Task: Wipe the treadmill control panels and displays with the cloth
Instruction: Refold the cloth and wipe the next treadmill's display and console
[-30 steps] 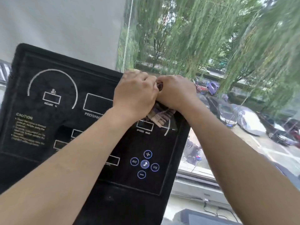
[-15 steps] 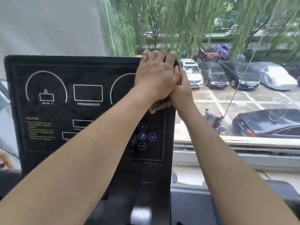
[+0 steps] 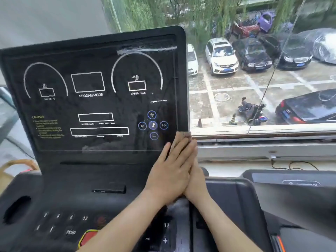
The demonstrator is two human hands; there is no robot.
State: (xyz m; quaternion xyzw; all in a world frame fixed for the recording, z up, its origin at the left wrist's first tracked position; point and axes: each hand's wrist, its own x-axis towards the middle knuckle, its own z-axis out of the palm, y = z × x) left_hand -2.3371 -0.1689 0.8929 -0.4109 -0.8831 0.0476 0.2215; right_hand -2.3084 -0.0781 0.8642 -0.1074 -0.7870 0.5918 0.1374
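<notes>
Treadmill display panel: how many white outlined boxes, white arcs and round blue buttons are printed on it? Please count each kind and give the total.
White outlined boxes: 5
White arcs: 2
Round blue buttons: 5
Total: 12

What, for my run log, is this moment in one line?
step: wiping | left hand: flat, pressing cloth on lower right edge of display panel | right hand: flat, against left hand

A large window looks down on parked cars and willow trees; plain grey wall at left; soft daylight.
</notes>
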